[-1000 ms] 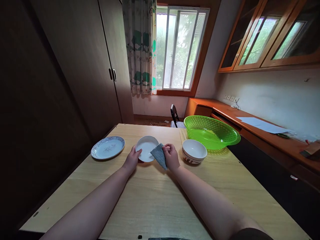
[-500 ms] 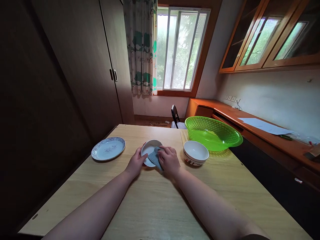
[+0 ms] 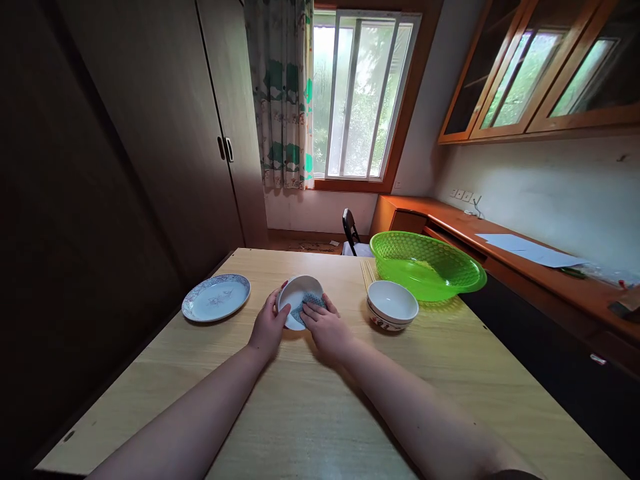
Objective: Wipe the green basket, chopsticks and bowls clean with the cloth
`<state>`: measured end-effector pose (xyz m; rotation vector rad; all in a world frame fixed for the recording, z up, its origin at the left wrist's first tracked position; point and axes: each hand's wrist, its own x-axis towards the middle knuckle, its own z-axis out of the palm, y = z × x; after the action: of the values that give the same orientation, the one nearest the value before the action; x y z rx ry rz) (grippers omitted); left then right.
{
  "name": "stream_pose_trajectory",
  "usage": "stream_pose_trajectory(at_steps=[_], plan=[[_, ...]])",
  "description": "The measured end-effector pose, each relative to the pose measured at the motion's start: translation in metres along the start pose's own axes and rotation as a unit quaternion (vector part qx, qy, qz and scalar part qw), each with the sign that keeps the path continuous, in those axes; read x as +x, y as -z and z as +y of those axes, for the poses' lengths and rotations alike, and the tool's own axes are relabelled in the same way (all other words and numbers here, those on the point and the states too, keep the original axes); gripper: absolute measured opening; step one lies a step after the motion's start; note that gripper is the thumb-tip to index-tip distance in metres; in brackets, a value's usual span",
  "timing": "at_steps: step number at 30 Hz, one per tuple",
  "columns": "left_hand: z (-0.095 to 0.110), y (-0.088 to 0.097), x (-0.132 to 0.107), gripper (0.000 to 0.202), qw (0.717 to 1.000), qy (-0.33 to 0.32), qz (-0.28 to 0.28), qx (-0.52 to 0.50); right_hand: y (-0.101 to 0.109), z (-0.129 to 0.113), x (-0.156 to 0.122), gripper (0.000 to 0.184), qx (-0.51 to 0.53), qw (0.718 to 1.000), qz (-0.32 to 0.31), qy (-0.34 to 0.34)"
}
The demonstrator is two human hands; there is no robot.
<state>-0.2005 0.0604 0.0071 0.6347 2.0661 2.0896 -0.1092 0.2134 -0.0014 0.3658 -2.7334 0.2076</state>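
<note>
My left hand (image 3: 270, 323) grips the left rim of a white bowl (image 3: 292, 292), thumb over the edge and fingers behind. The bowl is tilted so its inside faces me. With its fingers pressing a grey-blue cloth (image 3: 314, 299) into the bowl, my right hand (image 3: 327, 328) covers part of the right side. To the right stand stacked white bowls (image 3: 393, 305) with a patterned outside. A white plate with a bluish patterned rim (image 3: 216, 299) lies to the left of my hands.
A large green plastic basin (image 3: 425, 267) stands at the table's far right, with wooden chopsticks (image 3: 367, 272) beside it. Beyond the wooden table (image 3: 300, 413) are a folding chair (image 3: 350, 230) and an orange-brown desk (image 3: 450, 223). A dark wardrobe (image 3: 165, 133) rises on the left.
The bowl has shifted slightly left and tilts more towards me. My right hand has pushed the cloth deeper into the bowl, its fingers now stretched across the inside.
</note>
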Motion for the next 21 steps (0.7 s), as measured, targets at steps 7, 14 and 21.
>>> stream_pose_trajectory(at_steps=[7,14,21], plan=[[0.004,-0.003,-0.002,0.041,0.999,-0.016,0.033,0.027,-0.001,-0.011,-0.001,0.041,0.062,0.997,-0.007,0.035],[0.003,0.000,0.000,0.038,0.997,-0.005,0.048,0.063,0.012,-0.005,0.000,0.038,0.055,0.998,0.007,-0.001],[0.000,-0.005,-0.001,0.051,0.997,0.055,0.036,0.027,0.006,0.001,0.001,0.043,0.070,0.973,0.172,-0.136]])
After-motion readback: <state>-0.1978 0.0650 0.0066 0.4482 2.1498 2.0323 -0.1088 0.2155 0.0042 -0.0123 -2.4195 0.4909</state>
